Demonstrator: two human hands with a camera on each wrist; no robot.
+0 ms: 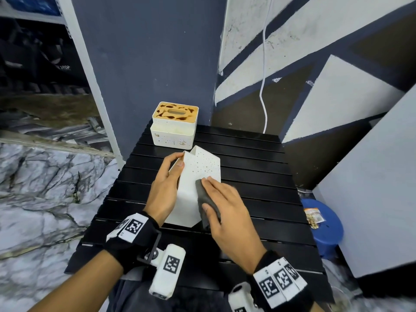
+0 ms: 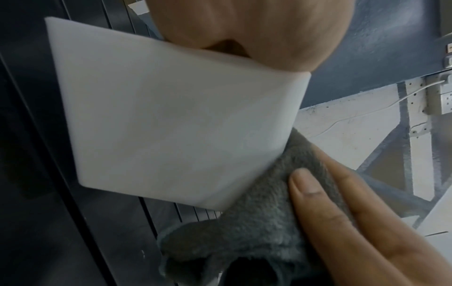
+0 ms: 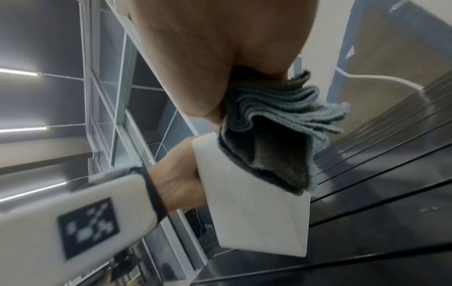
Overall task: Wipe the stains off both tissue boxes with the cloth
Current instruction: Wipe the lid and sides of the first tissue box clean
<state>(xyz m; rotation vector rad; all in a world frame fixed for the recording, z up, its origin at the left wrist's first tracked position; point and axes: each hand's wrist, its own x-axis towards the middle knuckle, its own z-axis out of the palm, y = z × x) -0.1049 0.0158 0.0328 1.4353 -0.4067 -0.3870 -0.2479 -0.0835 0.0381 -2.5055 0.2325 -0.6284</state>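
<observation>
A white tissue box (image 1: 202,167) speckled with small spots stands tilted on the black slatted table (image 1: 258,176). My left hand (image 1: 179,159) grips its upper left edge, thumb on the speckled face. My right hand (image 1: 216,199) holds a folded grey cloth (image 1: 203,197) and presses it against the box's near right side. The left wrist view shows the box's plain white wall (image 2: 171,125) with the cloth (image 2: 257,222) at its corner. The cloth (image 3: 269,145) is bunched under my right palm. A second white tissue box (image 1: 174,134), its wooden lid blotched with dark stains, sits at the table's far edge.
A dark blue wall (image 1: 146,64) rises right behind the far box. A white cable (image 1: 263,86) hangs down the painted wall at the right. A blue stool (image 1: 324,226) with a snack packet (image 1: 314,217) stands beside the table's right edge. A white shelf frame (image 1: 99,97) runs along the left.
</observation>
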